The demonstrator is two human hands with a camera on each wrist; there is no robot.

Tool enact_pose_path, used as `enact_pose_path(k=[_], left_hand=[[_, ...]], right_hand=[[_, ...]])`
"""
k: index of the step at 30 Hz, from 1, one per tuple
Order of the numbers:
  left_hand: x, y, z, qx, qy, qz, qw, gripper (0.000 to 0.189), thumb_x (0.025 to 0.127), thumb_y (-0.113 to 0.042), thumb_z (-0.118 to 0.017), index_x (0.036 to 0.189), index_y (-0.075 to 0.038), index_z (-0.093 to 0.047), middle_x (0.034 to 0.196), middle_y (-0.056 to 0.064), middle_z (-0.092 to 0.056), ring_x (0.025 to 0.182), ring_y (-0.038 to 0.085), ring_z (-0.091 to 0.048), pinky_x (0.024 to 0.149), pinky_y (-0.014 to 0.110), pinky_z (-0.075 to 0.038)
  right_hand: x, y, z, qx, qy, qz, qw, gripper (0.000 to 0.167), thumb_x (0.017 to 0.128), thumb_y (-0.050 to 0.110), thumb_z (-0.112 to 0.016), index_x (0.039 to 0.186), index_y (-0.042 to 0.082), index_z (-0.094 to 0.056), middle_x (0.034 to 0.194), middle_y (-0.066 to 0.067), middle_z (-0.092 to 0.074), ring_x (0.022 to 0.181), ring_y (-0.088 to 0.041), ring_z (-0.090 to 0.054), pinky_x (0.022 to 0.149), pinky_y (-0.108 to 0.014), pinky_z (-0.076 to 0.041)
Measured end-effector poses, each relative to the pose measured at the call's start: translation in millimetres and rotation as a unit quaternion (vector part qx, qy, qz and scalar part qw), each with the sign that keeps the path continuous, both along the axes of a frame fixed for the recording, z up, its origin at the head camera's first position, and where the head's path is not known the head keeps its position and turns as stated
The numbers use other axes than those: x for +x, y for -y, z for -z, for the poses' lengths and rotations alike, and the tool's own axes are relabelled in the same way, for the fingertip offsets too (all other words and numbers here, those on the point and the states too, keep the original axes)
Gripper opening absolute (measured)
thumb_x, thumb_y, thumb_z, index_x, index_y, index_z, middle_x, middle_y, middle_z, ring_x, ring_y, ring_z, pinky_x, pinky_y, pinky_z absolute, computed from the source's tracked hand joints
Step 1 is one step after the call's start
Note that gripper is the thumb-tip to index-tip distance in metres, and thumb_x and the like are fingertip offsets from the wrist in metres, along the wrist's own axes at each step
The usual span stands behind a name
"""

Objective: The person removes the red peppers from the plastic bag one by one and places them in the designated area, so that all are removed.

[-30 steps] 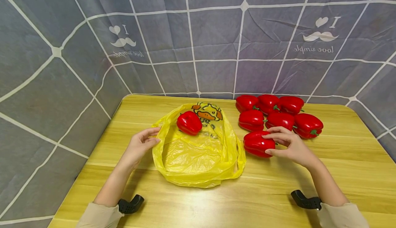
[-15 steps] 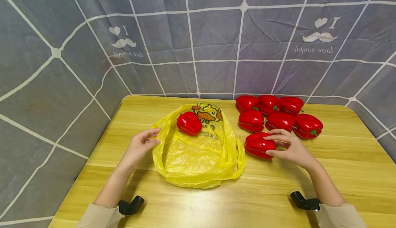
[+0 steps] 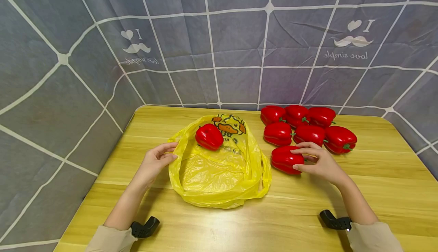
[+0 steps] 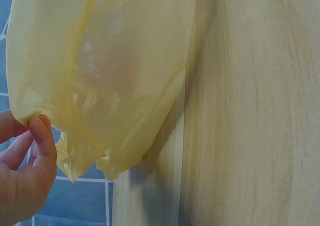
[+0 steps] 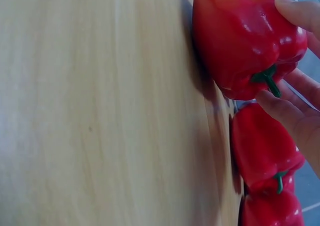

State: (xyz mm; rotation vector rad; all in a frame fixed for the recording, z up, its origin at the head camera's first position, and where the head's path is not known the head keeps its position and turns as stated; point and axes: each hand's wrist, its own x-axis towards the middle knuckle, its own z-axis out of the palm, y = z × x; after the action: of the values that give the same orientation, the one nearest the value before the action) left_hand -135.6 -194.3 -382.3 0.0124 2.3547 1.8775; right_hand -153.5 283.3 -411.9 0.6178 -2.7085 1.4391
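A yellow plastic bag [image 3: 215,197] with a printed duck lies with its mouth spread on the table. One red bell pepper [image 3: 209,137] rests inside, toward the back left. My left hand [image 3: 158,161] pinches the bag's left rim between thumb and fingers; the left wrist view shows the thin film [image 4: 55,93] gathered at the fingertips. To the right of the bag, my right hand [image 3: 319,162] holds another red bell pepper [image 3: 284,159] by its stem end. Thumb and fingers spread around the green stem [image 5: 269,79] in the right wrist view.
Several more red bell peppers [image 3: 309,133] lie in two rows behind the right hand, at the back right of the wooden table [image 3: 219,229]. A grey curtain [image 3: 236,46] with white lines hangs behind and on the left.
My right hand and the pepper it holds have shifted very slightly to the right. The left hand and the bag have stayed in place.
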Motion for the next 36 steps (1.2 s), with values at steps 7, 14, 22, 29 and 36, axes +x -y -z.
enact_pose_path(k=[7, 14, 22, 29, 36], left_hand=[[-0.8, -0.2, 1.7, 0.001, 0.001, -0.002, 1.0, 0.044, 0.09, -0.003, -0.059, 0.131, 0.007, -0.047, 0.12, 0.024, -0.052, 0.089, 0.008, -0.055, 0.077, 0.017, -0.047], [-1.0, -1.1, 1.1, 0.004, 0.004, -0.003, 1.0, 0.043, 0.09, -0.003, -0.058, 0.131, 0.007, -0.047, 0.12, 0.023, -0.052, 0.088, 0.008, -0.055, 0.077, 0.017, -0.047], [-1.8, -1.6, 1.0, 0.007, 0.004, -0.002, 1.0, 0.043, 0.09, -0.001, -0.058, 0.13, 0.008, -0.047, 0.12, 0.024, -0.051, 0.088, 0.008, -0.055, 0.077, 0.017, -0.047], [-1.5, -1.5, 0.8, 0.011, 0.002, -0.002, 0.9999, 0.043, 0.09, -0.001, -0.058, 0.13, 0.008, -0.047, 0.12, 0.024, -0.051, 0.088, 0.008, -0.055, 0.077, 0.017, -0.047], [-1.6, -0.7, 0.9, 0.011, -0.001, -0.002, 0.9999, 0.043, 0.089, -0.001, -0.058, 0.13, 0.009, -0.047, 0.118, 0.023, -0.052, 0.087, 0.007, -0.055, 0.076, 0.017, -0.048]], right_hand=[[-3.4, 1, -0.7, 0.011, 0.0, 0.009, 0.9999, 0.038, 0.076, 0.012, -0.077, 0.111, 0.003, -0.067, 0.118, -0.007, -0.051, 0.109, 0.002, -0.042, 0.088, -0.038, -0.048], [-5.8, 2, -1.7, 0.009, -0.002, 0.008, 0.9999, 0.039, 0.076, 0.011, -0.077, 0.112, 0.003, -0.066, 0.119, -0.008, -0.051, 0.11, 0.002, -0.042, 0.088, -0.032, -0.047], [-8.0, 3, -2.4, 0.008, 0.004, 0.007, 0.9999, 0.04, 0.077, 0.012, -0.077, 0.114, 0.004, -0.066, 0.123, -0.008, -0.05, 0.111, 0.002, -0.041, 0.089, -0.049, -0.044], [-11.0, 4, -2.3, 0.014, -0.001, -0.001, 0.9999, 0.04, 0.077, 0.012, -0.076, 0.115, 0.004, -0.065, 0.123, -0.01, -0.05, 0.11, 0.004, -0.04, 0.089, -0.054, -0.042], [-14.0, 5, -2.3, 0.03, -0.021, -0.002, 0.9993, 0.039, 0.076, 0.012, -0.077, 0.112, 0.004, -0.066, 0.121, -0.011, -0.052, 0.109, 0.006, -0.041, 0.088, -0.022, -0.046]])
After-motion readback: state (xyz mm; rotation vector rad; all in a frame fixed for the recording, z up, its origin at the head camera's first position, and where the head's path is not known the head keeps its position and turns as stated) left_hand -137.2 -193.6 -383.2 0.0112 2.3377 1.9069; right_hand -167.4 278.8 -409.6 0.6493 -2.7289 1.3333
